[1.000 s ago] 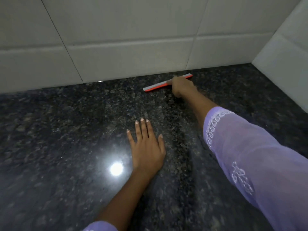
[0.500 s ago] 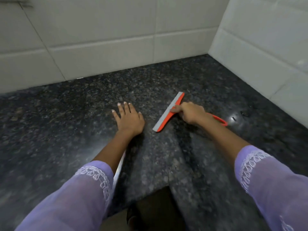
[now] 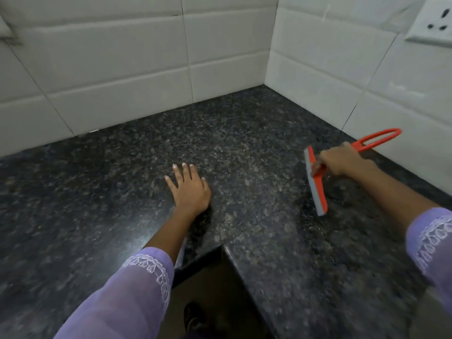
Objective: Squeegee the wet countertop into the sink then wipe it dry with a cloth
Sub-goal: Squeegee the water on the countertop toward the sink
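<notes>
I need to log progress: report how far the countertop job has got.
Done: nothing clearly finished; wet streaks show on the countertop below the blade. In hand: the right hand grips the orange squeegee, mid-squeegeeing, while the left hand rests flat on the stone. Left: drying; no cloth or sink is in view.

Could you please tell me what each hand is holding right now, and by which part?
The right hand grips the orange squeegee by its handle, near the blade. The left hand holds nothing.
</notes>
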